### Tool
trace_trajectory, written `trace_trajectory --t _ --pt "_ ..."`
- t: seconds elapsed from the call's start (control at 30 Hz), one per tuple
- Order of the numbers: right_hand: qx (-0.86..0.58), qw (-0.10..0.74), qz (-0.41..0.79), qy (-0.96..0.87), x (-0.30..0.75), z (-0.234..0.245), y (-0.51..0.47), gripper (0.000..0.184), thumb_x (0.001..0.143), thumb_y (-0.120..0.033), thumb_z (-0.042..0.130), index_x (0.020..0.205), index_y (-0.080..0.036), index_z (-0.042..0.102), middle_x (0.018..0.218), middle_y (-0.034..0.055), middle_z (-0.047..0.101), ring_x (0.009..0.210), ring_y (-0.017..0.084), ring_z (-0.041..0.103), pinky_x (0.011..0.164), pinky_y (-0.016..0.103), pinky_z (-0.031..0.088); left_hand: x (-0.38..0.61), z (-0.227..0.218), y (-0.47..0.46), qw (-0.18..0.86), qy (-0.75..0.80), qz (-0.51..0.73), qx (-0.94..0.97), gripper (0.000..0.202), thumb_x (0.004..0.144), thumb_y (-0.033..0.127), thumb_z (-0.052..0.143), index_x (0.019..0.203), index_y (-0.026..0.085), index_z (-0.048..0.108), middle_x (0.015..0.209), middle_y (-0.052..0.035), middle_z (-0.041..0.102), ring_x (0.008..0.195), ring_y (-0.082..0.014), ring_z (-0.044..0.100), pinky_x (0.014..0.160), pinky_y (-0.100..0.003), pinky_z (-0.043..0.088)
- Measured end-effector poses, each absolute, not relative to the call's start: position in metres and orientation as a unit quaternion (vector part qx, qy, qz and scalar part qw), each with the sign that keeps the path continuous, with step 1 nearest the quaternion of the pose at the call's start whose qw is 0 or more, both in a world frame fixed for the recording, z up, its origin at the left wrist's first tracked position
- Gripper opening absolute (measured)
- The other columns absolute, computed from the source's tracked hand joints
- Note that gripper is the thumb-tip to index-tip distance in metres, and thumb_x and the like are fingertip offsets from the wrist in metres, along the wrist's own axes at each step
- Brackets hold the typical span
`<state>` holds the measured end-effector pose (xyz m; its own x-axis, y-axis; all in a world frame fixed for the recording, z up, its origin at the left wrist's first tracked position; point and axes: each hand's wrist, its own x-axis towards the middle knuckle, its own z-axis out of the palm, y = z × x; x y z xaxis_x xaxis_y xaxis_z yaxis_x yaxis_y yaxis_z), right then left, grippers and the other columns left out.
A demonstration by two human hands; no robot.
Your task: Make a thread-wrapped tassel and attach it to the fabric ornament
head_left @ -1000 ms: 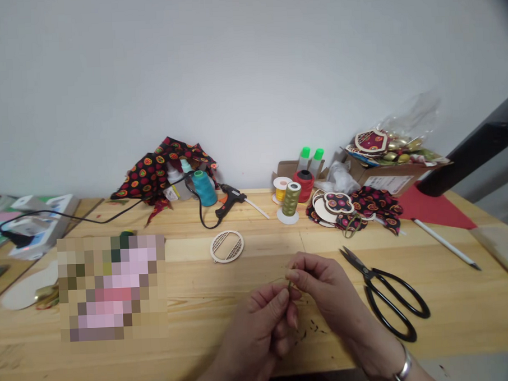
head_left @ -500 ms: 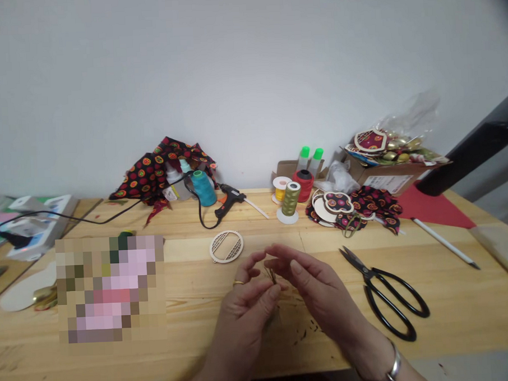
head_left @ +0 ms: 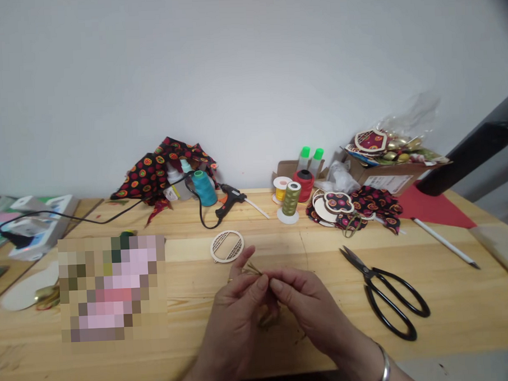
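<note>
My left hand and my right hand meet above the wooden table, near its front edge. Both pinch a small bundle of olive-gold threads, whose loose ends stick up between the fingertips. Most of the bundle is hidden by my fingers. A round slatted wooden disc lies just beyond my left hand. Black scissors lie shut on the table to the right of my right hand.
At the back stand a teal thread cone, a glue gun with its cord, patterned fabric, gold, yellow and red spools, fabric-covered shapes and a box. A white pencil lies at the right.
Both hands have shifted left and toward me with the thread bundle. The fingers opened half a second ago and have now closed together on the threads.
</note>
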<state>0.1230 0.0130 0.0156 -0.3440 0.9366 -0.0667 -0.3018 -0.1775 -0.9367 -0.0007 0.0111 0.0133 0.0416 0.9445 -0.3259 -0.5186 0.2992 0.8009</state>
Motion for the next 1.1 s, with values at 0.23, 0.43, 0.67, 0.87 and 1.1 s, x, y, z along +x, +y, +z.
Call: trace_trajectory --t 0.23,0.43,0.67,0.87,1.1 --pt "-0.428 0.441 0.591 -0.523 0.13 0.018 0.013 0.017 0.079 -0.024 0.059 0.087 -0.023 0.074 0.071 -0.0009 0.066 0.072 0.015 0.058 0.07 0.026 0.045 -0.002 0.009 0.014 0.659 0.426 0.553 0.281 0.004 0.066 0.022 0.074 0.066 0.018 0.074 0.133 -0.0037 0.046 0.12 -0.0244 0.042 0.093 -0.031 0.039" --pt "-0.51 0.401 0.494 -0.579 0.148 0.01 0.013 0.018 0.079 -0.029 0.059 0.075 -0.018 0.073 0.06 -0.0011 0.06 0.058 0.013 0.048 0.054 0.023 0.038 -0.006 0.012 0.019 0.639 0.448 0.585 0.219 0.009 0.061 0.021 0.078 0.061 0.016 0.07 0.116 -0.005 0.058 0.102 -0.0191 0.052 0.077 -0.025 0.044" --pt "-0.548 0.389 0.438 -0.597 0.171 0.004 0.016 0.02 0.081 -0.033 0.057 0.074 -0.018 0.069 0.063 -0.0003 0.059 0.062 0.014 0.049 0.058 0.025 0.038 -0.02 0.015 0.029 0.628 0.455 0.598 0.204 0.008 0.063 0.022 0.075 0.069 0.018 0.072 0.123 -0.0021 0.054 0.088 -0.0132 0.05 0.059 -0.019 0.041" --pt "-0.554 0.396 0.427 -0.594 0.179 0.006 0.017 0.02 0.081 -0.033 0.057 0.07 -0.019 0.067 0.062 -0.001 0.057 0.061 0.014 0.048 0.057 0.025 0.037 -0.025 0.014 0.03 0.622 0.466 0.598 0.197 0.006 0.064 0.024 0.075 0.068 0.021 0.072 0.107 -0.0012 0.063 0.085 -0.015 0.054 0.058 -0.02 0.042" --pt "-0.544 0.391 0.387 -0.633 0.183 0.011 0.018 0.021 0.083 -0.032 0.056 0.069 -0.019 0.066 0.063 -0.0012 0.057 0.061 0.014 0.049 0.057 0.024 0.037 -0.039 0.015 0.034 0.633 0.449 0.608 0.165 0.017 0.065 0.016 0.074 0.082 0.015 0.071 0.086 -0.002 0.066 0.07 -0.0101 0.055 0.059 -0.02 0.043"
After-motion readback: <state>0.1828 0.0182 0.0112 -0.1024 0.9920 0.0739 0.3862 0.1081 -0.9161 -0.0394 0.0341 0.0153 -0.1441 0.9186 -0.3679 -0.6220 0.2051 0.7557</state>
